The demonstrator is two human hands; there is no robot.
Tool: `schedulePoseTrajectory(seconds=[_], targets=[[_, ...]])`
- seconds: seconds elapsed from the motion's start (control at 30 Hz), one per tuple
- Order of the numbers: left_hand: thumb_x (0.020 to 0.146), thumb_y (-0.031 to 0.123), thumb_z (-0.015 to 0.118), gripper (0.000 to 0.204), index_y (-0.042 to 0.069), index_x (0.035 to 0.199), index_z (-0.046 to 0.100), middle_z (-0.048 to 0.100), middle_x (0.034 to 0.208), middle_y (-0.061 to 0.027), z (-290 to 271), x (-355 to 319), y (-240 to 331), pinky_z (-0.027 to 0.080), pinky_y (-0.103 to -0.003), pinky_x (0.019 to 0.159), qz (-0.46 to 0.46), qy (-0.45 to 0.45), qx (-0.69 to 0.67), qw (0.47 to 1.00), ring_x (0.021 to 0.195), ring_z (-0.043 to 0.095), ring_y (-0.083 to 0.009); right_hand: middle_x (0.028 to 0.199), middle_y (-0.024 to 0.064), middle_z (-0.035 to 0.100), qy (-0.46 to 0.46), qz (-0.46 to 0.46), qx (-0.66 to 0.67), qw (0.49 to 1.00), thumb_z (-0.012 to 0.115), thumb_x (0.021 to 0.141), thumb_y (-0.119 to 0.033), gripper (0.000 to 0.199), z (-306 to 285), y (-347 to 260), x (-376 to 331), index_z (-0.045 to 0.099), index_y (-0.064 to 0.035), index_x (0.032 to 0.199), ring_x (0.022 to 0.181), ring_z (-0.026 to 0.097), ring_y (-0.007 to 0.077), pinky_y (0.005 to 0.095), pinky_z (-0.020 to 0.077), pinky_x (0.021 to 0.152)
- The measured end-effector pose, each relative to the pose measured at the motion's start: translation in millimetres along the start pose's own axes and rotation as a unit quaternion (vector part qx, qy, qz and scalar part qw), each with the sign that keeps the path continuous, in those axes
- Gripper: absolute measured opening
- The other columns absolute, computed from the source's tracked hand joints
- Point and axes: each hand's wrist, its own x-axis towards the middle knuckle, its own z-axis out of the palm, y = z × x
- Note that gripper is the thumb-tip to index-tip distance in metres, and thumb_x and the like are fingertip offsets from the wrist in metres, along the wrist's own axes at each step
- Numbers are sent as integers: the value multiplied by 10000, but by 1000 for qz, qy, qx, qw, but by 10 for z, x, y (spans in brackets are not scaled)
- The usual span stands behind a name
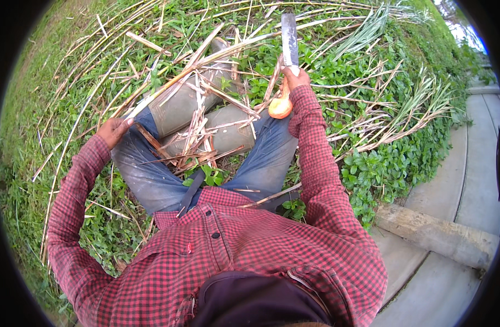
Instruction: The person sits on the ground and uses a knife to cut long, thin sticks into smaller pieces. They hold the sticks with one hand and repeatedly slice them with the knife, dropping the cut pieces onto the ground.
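My left hand [114,132], by my left knee, is closed around the near end of a long pale stalk [168,86]. The stalk slants away to the upper right, across my boots, toward the blade. My right hand [297,78], beyond my right knee, grips a machete. Its broad grey blade [289,39] points away from me, and a rounded orange handle end [280,107] sticks out below the fist. Whether the blade touches the stalk I cannot tell. Split strips and peelings [198,128] lie over my olive rubber boots [228,131] and between my legs.
Long cut stalks [89,90] lie on the grass to the left and far side. Leafy green tops [364,32] and dry stems [402,122] spread on the right. A concrete slab [440,185] with a thick pole [435,231] on it borders the grass at right.
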Motion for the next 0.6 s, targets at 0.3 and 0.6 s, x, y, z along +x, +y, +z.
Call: schedulePoseTrajectory(seconds=[0.3, 0.6], targets=[[844, 412, 529, 435, 14, 1008, 595, 613, 759, -208, 120, -182, 186, 466, -386, 654, 6, 140, 134, 981, 692, 602, -328, 626, 7, 501, -351, 9, -48, 935, 665, 776, -226, 431, 792, -132, -1160, 456, 9, 1070, 463, 496, 93, 257, 455, 414], [823, 422, 539, 398, 60, 987, 572, 613, 800, -211, 78, -398, 293, 460, -446, 645, -9, 232, 258, 938, 752, 588, -387, 591, 63, 518, -35, 7, 48, 998, 654, 757, -217, 343, 268, 34, -275, 484, 0, 961, 427, 508, 148, 295, 457, 384]])
